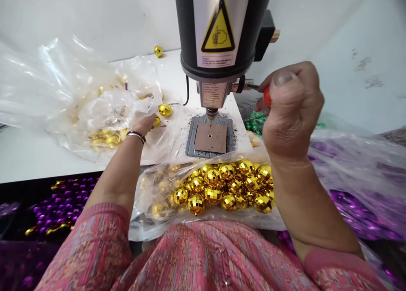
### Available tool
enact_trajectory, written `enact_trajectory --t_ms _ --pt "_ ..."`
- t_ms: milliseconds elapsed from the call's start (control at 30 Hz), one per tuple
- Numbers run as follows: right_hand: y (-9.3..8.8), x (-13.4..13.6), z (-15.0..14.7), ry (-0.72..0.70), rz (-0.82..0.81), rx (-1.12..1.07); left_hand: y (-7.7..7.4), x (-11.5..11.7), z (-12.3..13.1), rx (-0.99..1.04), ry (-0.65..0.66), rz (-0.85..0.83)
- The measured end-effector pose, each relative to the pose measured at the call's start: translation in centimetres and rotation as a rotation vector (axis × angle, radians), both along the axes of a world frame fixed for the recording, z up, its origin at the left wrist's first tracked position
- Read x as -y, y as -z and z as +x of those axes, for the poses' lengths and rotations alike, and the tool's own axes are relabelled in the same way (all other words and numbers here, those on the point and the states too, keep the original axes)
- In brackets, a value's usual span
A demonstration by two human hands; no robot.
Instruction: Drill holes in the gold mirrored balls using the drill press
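Note:
My right hand (292, 109) is raised beside a black bench machine (218, 33) with a yellow warning label. It grips a red-handled screwdriver (267, 95), whose shaft reaches a metal fitting on the machine's side. My left hand (144, 124) rests at a clear plastic bag (104, 109) holding gold mirror balls, its fingers hidden by the film. A loose gold mirror ball (165, 110) lies just beyond those fingers. Below the machine's spindle (211, 113) sits a brown drilled plate (210, 138) on a grey perforated base (190, 134). A second bag (218, 187) of gold balls lies nearer me.
The white worktable (53, 153) carries dark debris around the grey base. One gold ball (157, 51) sits at the back by the white wall. Green shiny beads (255, 122) lie behind my right hand. Purple bead strands (60, 204) and a bag of purple beads (355, 177) lie low on both sides.

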State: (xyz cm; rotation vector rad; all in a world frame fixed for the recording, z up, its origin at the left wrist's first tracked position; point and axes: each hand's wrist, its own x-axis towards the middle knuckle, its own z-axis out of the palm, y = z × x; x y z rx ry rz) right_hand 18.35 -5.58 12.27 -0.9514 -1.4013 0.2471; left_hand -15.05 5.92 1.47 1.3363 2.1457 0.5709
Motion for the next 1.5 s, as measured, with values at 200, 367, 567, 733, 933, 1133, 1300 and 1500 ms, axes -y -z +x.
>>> enact_trajectory --t_ms 200,367,567,733,933,1133,1300,1500 --pt "0.2 -0.2 0.0 0.012 -0.017 -0.009 -1.6 2.7 1.6 0.063 -0.021 -0.077" --pt "0.2 -0.4 0.0 0.023 -0.056 -0.026 -3.6 6.2 3.6 0.537 0.115 0.108" --pt "0.3 -0.6 0.1 0.013 -0.057 -0.033 -4.2 9.2 8.5 1.038 0.233 -0.04" --pt "0.4 -0.7 0.5 -0.023 -0.05 0.013 -2.0 9.1 11.0 1.132 0.182 -0.087" --pt "0.2 -0.5 0.5 -0.055 -0.043 0.012 -0.6 8.5 11.8 0.875 0.257 -0.01" --pt "0.0 -0.4 0.3 -0.042 -0.031 -0.008 0.4 7.4 12.8 0.473 0.421 0.15" --pt "-0.1 -0.3 0.4 -0.051 -0.049 0.004 1.2 6.9 13.6 0.336 0.477 0.155" --pt "-0.2 -0.1 0.5 -0.033 -0.09 0.018 1.0 6.9 14.5 0.226 0.519 0.194"
